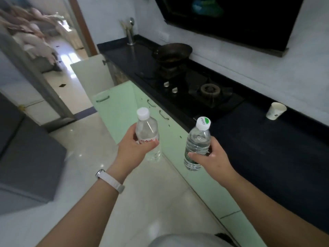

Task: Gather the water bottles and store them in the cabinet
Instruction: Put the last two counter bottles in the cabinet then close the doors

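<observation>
My left hand [132,144] grips a clear water bottle with a plain white cap and a red-printed label [147,131], held upright over the floor. My right hand [212,157] grips a second clear water bottle with a green label and a green-and-white cap [197,141], also upright, in front of the cabinet fronts. Pale green cabinets [178,148] run under the black counter. Two of their doors stand open ahead: a near green door [115,111] and a farther door [92,75]. The cabinet interiors are hidden from here.
A black counter [267,148] runs along the right with a gas stove [208,90] and a dark wok [171,52]. A white paper cup [276,110] sits near the wall. A grey block of furniture [30,157] stands on the left. Glossy tile floor leads to a doorway.
</observation>
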Motion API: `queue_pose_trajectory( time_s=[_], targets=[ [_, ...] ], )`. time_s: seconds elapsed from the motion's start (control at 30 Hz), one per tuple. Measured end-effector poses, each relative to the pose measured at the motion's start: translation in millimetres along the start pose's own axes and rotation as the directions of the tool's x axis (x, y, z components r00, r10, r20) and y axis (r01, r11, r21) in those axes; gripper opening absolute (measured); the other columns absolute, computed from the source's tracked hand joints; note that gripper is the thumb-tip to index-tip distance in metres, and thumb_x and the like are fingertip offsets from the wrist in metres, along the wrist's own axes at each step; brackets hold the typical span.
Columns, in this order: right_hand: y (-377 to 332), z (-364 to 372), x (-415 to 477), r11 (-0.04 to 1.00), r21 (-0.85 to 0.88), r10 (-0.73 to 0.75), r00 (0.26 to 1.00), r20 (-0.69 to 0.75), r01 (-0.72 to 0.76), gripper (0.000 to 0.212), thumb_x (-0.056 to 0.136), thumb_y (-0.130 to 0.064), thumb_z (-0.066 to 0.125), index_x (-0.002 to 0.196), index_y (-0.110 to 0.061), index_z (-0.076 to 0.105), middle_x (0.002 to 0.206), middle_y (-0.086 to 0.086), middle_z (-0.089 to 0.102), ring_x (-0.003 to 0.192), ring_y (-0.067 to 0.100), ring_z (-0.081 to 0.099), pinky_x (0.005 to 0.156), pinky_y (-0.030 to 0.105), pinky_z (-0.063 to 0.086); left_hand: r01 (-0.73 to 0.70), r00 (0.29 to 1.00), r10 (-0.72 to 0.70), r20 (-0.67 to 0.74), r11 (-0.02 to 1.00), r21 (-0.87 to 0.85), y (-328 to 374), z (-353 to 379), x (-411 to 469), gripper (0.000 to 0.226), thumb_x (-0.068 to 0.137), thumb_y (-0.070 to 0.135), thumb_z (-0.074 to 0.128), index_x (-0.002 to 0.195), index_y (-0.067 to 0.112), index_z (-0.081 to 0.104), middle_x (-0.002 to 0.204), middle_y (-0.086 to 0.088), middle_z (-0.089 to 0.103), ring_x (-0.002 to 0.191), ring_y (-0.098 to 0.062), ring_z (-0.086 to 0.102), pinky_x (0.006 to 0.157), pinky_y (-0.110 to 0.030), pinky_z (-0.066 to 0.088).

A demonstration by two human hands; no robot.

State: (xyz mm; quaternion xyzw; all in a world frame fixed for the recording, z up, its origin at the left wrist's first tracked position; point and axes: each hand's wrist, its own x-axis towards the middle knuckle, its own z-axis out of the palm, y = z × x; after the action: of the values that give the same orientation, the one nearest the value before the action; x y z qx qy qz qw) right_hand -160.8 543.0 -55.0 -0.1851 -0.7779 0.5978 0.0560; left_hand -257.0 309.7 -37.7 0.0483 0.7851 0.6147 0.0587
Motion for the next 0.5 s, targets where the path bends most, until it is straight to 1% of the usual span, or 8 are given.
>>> queue_pose_trajectory(
  time_s=[0.1, 0.17, 0.3, 0.4, 0.43, 0.5],
  targets=[
    [-17.2, 39.3, 8.8, 0.999, -0.017, -0.045, 0.996, 0.075, 0.046, 0.052, 0.07, -0.019, 0.085, 0.111, -0.037, 0.058, 0.097, -0.015, 0.069, 0.09, -0.002, 0.065, 0.084, 0.027, 0.052, 0.042, 0.994, -0.043, -0.099, 0.999, -0.017, -17.0, -46.6, -6.1, 0.057, 0.07, 0.015, 0.09, 0.118, 0.032, 0.063, 0.102, 0.013, 0.073, 0.089, 0.001, 0.069, 0.073, -0.013, 0.049],
    [-28.2, 62.6, 14.3, 0.997, -0.035, -0.068, 0.988, 0.139, 0.074, 0.049, 0.071, -0.019, 0.085, 0.108, -0.037, 0.059, 0.097, -0.014, 0.069, 0.088, -0.002, 0.065, 0.083, 0.027, 0.052, 0.057, 0.986, -0.062, -0.154, 0.998, -0.034, -26.6, -70.2, -10.7, 0.058, 0.07, 0.014, 0.09, 0.117, 0.033, 0.062, 0.103, 0.012, 0.073, 0.09, 0.001, 0.068, 0.075, -0.014, 0.048],
    [-44.6, 109.4, 31.6, 0.992, -0.049, -0.099, 0.96, 0.262, 0.116, 0.048, 0.071, -0.019, 0.085, 0.107, -0.038, 0.059, 0.098, -0.013, 0.07, 0.086, 0.001, 0.067, 0.08, 0.027, 0.053, 0.073, 0.959, -0.084, -0.272, 0.996, -0.048, -40.4, -108.5, -16.5, 0.058, 0.069, 0.012, 0.09, 0.117, 0.03, 0.063, 0.102, 0.012, 0.073, 0.09, 0.0, 0.069, 0.076, -0.016, 0.05],
    [-56.1, 146.5, 47.0, 0.989, -0.05, -0.117, 0.932, 0.344, 0.143, 0.047, 0.073, -0.02, 0.085, 0.108, -0.035, 0.058, 0.099, -0.014, 0.069, 0.085, -0.003, 0.065, 0.073, 0.018, 0.049, 0.096, 0.939, -0.105, -0.328, 0.994, -0.044, -50.2, -135.3, -15.3, 0.057, 0.07, 0.013, 0.089, 0.119, 0.028, 0.064, 0.103, 0.01, 0.075, 0.095, -0.006, 0.07, 0.083, -0.023, 0.054],
    [-58.9, 159.0, 53.2, 0.988, -0.043, -0.119, 0.922, 0.368, 0.145, 0.047, 0.073, -0.02, 0.084, 0.11, -0.034, 0.058, 0.1, -0.014, 0.068, 0.084, -0.005, 0.065, 0.072, 0.016, 0.048, 0.106, 0.931, -0.112, -0.347, 0.994, -0.038, -53.6, -143.7, -13.3, 0.057, 0.07, 0.012, 0.089, 0.119, 0.028, 0.064, 0.103, 0.01, 0.075, 0.095, -0.007, 0.071, 0.083, -0.022, 0.054],
    [-63.4, 183.8, 67.9, 0.989, -0.032, -0.122, 0.906, 0.406, 0.148, 0.049, 0.073, -0.019, 0.085, 0.112, -0.032, 0.058, 0.101, -0.014, 0.068, 0.083, -0.006, 0.064, 0.071, 0.014, 0.048, 0.133, 0.908, -0.13, -0.397, 0.991, -0.02, -59.7, -160.0, -5.7, 0.055, 0.07, 0.012, 0.089, 0.118, 0.028, 0.065, 0.1, 0.012, 0.074, 0.091, -0.004, 0.07, 0.077, -0.015, 0.051]
  ],
)
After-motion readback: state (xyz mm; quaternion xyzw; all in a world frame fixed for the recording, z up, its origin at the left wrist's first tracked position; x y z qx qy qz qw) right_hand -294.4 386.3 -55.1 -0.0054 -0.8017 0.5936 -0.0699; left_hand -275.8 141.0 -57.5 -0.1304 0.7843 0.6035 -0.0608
